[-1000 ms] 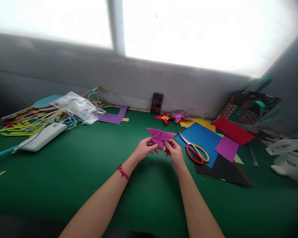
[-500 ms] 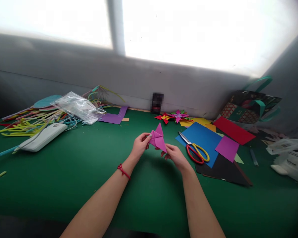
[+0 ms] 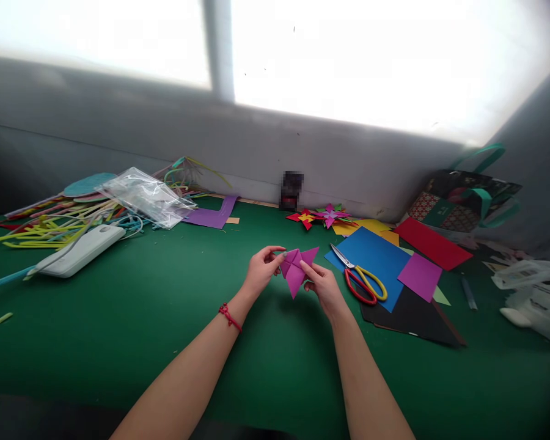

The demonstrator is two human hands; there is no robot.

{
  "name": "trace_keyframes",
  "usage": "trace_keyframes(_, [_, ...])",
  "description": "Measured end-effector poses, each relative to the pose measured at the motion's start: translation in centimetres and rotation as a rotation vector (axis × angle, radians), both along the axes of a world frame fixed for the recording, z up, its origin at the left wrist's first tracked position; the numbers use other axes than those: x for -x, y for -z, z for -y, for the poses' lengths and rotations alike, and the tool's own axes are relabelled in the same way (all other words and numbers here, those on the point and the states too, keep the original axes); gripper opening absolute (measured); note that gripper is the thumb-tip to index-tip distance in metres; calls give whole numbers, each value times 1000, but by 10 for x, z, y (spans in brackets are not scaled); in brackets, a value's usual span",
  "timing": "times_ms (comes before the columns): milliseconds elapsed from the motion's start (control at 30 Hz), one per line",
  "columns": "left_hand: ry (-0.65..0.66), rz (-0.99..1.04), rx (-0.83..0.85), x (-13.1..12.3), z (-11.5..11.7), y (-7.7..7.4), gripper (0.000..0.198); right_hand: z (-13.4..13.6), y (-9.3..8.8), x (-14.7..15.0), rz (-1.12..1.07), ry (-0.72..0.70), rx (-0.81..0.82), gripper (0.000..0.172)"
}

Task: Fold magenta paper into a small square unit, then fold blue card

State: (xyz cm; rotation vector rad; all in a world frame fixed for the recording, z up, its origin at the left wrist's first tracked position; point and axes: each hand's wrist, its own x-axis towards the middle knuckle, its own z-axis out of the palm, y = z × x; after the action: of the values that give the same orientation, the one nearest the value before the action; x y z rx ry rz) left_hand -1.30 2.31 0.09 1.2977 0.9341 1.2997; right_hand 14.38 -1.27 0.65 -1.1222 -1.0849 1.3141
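Both hands hold a folded magenta paper shape (image 3: 296,269) just above the green table (image 3: 119,318). My left hand (image 3: 261,272), with a red string bracelet on its wrist, pinches the shape's left side. My right hand (image 3: 323,287) pinches its right side, the index finger lying across the fold. The shape has pointed flaps, one sticking up to the right and one pointing down.
Red-and-yellow scissors (image 3: 362,278) lie on a blue sheet (image 3: 376,253) to the right, among magenta, red and black sheets. Finished paper stars (image 3: 323,215) sit by the wall. A white device (image 3: 76,253), plastic bag and coloured strips fill the left. Bags stand far right.
The paper shape has been turned in my hands: its tip pointed up half a second ago, and now one point hangs down. Both hands stayed on it.
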Motion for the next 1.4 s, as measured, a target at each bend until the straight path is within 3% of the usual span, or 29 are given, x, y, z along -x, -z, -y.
trace_keyframes(233, [46,2,41,-2,-1,-1,26,-3,1,0,27,116,-67,33])
trace_keyframes(800, [106,-83,-106,2,1,-4,30,-1,-2,-1,15,125,-77,31])
trace_keyframes(1100, [68,-107,-174,4,5,-9,29,-1,-1,0,30,101,-70,32])
trace_keyframes(1400, [166,-73,-91,1,4,-8,30,1,-4,-1,102,106,-110,37])
